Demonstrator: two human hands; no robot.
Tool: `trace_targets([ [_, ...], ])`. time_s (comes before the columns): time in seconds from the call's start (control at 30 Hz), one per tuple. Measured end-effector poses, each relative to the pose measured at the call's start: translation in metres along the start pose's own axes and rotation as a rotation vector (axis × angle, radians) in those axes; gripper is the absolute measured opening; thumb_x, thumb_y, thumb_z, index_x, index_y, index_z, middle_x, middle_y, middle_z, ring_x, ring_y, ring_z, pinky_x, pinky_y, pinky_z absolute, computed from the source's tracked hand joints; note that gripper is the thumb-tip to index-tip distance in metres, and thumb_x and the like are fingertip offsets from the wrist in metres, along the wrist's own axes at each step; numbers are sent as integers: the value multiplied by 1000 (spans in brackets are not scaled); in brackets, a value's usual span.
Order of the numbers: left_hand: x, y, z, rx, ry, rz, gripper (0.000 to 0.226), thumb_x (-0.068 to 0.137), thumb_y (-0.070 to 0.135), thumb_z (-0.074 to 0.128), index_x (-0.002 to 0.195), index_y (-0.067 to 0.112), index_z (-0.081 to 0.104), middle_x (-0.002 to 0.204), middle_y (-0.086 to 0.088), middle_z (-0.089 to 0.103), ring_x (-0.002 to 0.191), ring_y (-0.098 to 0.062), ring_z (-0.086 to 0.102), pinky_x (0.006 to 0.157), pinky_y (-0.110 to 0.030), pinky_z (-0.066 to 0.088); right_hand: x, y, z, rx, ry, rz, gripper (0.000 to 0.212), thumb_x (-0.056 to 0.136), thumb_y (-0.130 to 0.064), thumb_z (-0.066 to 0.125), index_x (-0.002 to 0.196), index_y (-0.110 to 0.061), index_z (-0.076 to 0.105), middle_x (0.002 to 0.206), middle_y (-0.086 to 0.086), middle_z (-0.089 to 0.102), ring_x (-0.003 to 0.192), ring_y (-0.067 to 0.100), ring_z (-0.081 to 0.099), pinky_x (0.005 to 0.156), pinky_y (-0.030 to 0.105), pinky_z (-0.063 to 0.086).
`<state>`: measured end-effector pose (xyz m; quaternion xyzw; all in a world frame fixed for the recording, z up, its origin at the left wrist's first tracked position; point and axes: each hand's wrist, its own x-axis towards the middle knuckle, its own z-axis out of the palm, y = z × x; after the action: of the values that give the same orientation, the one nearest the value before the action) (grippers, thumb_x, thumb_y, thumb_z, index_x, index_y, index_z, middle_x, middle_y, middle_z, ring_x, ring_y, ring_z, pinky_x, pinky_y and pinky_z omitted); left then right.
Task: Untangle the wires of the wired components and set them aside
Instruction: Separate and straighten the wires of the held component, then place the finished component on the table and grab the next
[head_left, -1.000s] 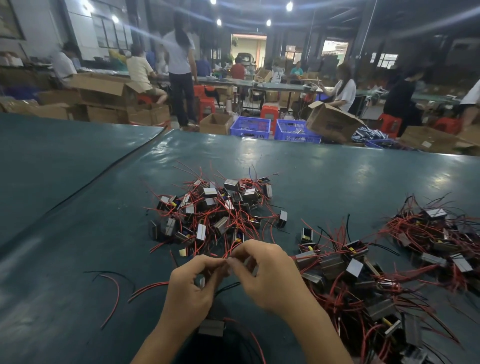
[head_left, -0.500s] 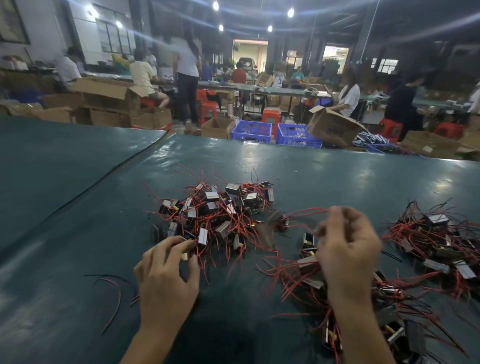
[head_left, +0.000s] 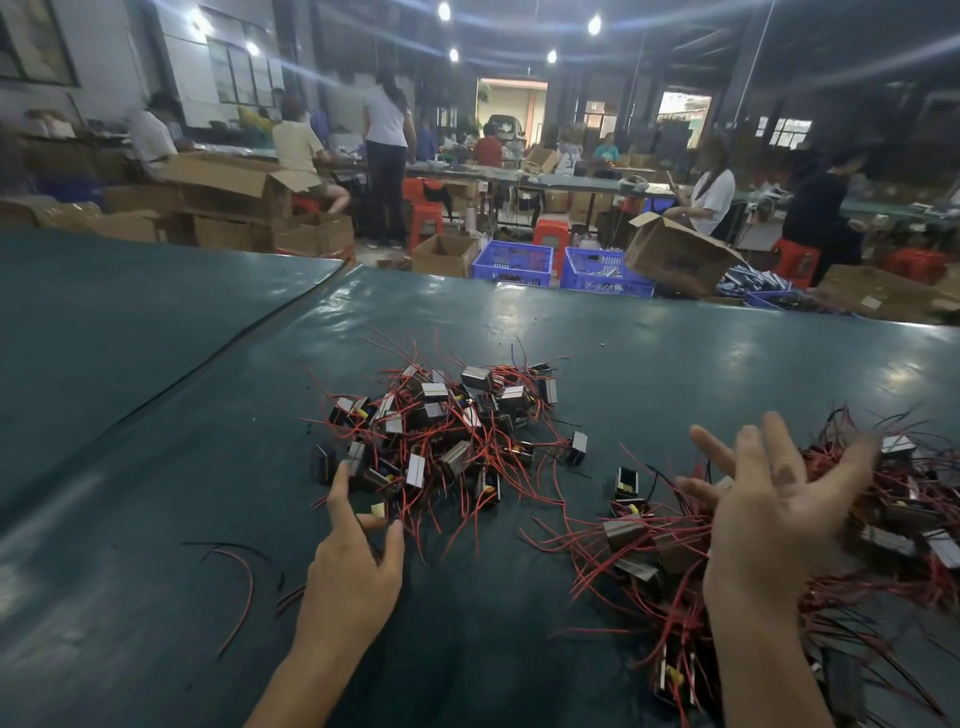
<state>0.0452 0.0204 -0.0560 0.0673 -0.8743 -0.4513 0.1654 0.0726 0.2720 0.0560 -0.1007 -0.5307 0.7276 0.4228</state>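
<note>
A heap of small black-and-silver wired components (head_left: 441, 426) with red and black leads lies in the middle of the dark green table (head_left: 675, 353). A larger tangled heap (head_left: 883, 525) spreads along the right side. My left hand (head_left: 353, 561) is at the near edge of the middle heap, fingers spread, fingertips by a small component (head_left: 378, 510). My right hand (head_left: 774, 514) hovers palm up over the right heap, fingers straight and spread, holding nothing.
Loose red and black wire pieces (head_left: 244, 582) lie on the table at the left. A seam (head_left: 208, 364) runs diagonally across the table. Beyond the far edge stand blue crates (head_left: 511, 262), cardboard boxes (head_left: 675, 257) and several people at other benches.
One second ago both hands pinched wires together at the centre. They parted: the left went to the middle heap, the right swung over the right heap and opened palm up.
</note>
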Motion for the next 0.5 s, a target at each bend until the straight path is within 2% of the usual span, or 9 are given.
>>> trace_targets([
  [0.03,-1,0,0,-30,0,6,85,93,23,61,152,31,1,93,15,65,62,-8,60,70,-36,51,-2,2,2,-40,-24,-62,81,100,-6,48,154,-31,-7,153,13,36,80,14,73,52,22,56],
  [0.1,-1,-2,1,-91,-5,22,83,93,16,61,152,31,4,83,15,67,60,-5,60,58,-18,47,-6,10,6,-111,-87,-194,85,99,-7,51,153,-35,-9,156,10,30,84,17,73,56,27,59],
  [0.13,1,-4,2,-115,-4,32,80,93,11,60,152,30,8,78,14,67,62,-3,61,55,-14,46,-8,14,7,-143,-113,-245,82,99,-9,52,154,-34,-4,157,7,29,85,17,73,57,29,59],
  [0.2,4,-6,3,-141,9,81,68,96,6,54,151,25,19,77,11,69,62,-2,65,57,-13,48,-9,21,10,-233,-164,-296,64,98,-15,54,152,-23,21,150,-2,40,85,11,72,52,25,57],
  [0.27,4,-6,5,-209,27,129,57,99,4,45,148,28,28,86,7,69,57,-4,67,56,-15,51,-13,30,14,-380,-311,-230,34,97,-22,58,130,-21,54,125,-6,63,76,7,71,50,21,54],
  [0.33,3,-4,6,-260,56,156,54,100,1,38,144,33,31,95,6,68,53,-7,68,52,-13,51,-21,40,20,-606,-578,-69,14,93,-35,61,105,-29,66,94,-7,72,69,5,69,58,20,55],
  [0.43,1,-1,6,-276,111,190,52,101,0,34,140,34,35,105,7,66,47,-8,67,49,-9,48,-44,59,30,-997,-987,123,38,90,-62,48,86,-29,67,82,-8,70,75,11,68,75,33,57],
  [0.5,0,1,7,-297,135,188,47,102,5,33,136,37,37,109,9,65,45,-9,66,47,-11,48,-63,71,37,-1019,-1083,225,47,90,-69,40,76,-29,61,81,-7,68,77,14,68,78,37,56],
])
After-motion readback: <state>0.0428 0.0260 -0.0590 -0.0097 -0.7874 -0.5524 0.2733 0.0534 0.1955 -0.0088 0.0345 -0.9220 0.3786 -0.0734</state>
